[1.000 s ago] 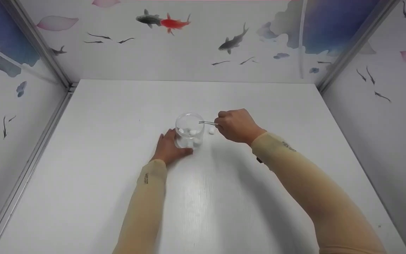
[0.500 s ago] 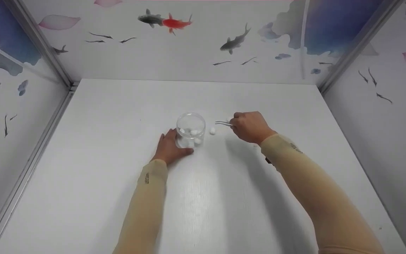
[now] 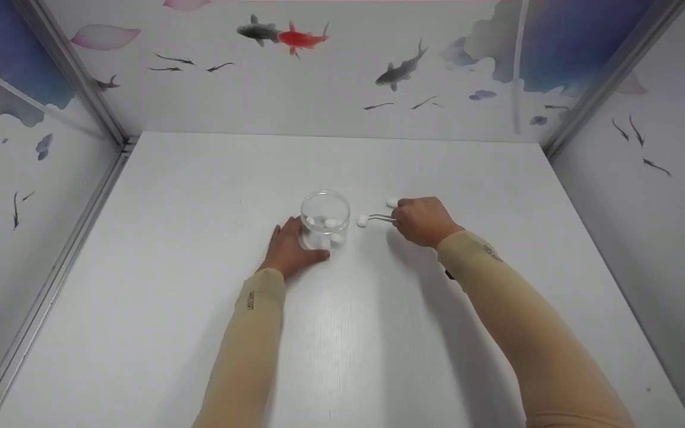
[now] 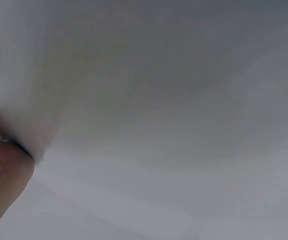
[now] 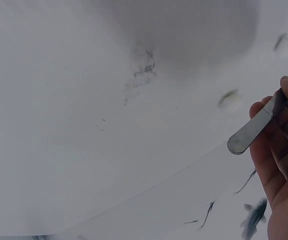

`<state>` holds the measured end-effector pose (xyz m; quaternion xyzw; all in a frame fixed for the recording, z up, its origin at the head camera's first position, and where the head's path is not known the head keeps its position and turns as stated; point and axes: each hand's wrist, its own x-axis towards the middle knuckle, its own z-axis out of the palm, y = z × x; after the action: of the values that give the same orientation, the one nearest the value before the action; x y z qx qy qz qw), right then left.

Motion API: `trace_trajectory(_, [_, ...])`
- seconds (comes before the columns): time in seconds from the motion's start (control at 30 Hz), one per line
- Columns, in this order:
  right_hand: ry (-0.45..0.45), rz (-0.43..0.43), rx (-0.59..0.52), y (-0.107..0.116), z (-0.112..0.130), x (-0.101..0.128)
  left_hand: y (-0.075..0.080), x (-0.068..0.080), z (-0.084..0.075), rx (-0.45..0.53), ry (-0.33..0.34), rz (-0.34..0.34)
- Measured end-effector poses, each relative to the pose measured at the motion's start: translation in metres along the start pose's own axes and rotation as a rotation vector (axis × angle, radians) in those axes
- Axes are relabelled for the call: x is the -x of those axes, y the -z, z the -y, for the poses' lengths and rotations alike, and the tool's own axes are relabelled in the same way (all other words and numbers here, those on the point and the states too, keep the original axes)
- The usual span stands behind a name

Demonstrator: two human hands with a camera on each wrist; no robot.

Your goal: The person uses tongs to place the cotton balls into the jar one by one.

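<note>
A: Head view, centre of frame: left hand (image 3: 288, 248) wraps the base of the clear jar (image 3: 324, 219), fingers curled round it, jar upright on the white table (image 3: 200, 249). Several cotton balls (image 3: 326, 230) inside.

B: Right hand?

A: Right hand (image 3: 424, 220) pinches metal tweezers (image 3: 382, 218), tips pointing left at a loose cotton ball (image 3: 362, 220) just right of the jar. Tips look touching it or right at it; can't tell if they've closed on it. Second loose ball (image 3: 392, 203) sits above the knuckles, a bit further up the frame.

B: Wrist views any use?

A: Right wrist view shows the blunt rear end of the tweezers (image 5: 256, 128) lying across the fingers (image 5: 276, 150), clearly gripped. Left wrist view is mostly blur, a bit of skin lower left, nothing more.

B: How to do the pick well?

A: My call: straddle the ball at its middle, squeeze lightly so it doesn't squirt sideways, lift clear above the rim before moving left. Left hand should keep the jar steady, since a tweezer knock on the rim could tip it.
</note>
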<state>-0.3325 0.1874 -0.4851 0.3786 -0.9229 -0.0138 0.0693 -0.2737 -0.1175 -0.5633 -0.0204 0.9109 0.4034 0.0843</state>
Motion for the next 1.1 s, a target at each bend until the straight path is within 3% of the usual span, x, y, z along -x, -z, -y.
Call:
trace_trajectory(0.4, [-0.011,0.024,-0.069,-0.008,0.003,-0.005,-0.002,-0.002,0.003,0.000,0.002,0.001])
trace_trajectory(1.1, [0.006,0.094,0.017,-0.017,0.011,-0.010,-0.001,0.000,0.000,0.003,0.032,-0.003])
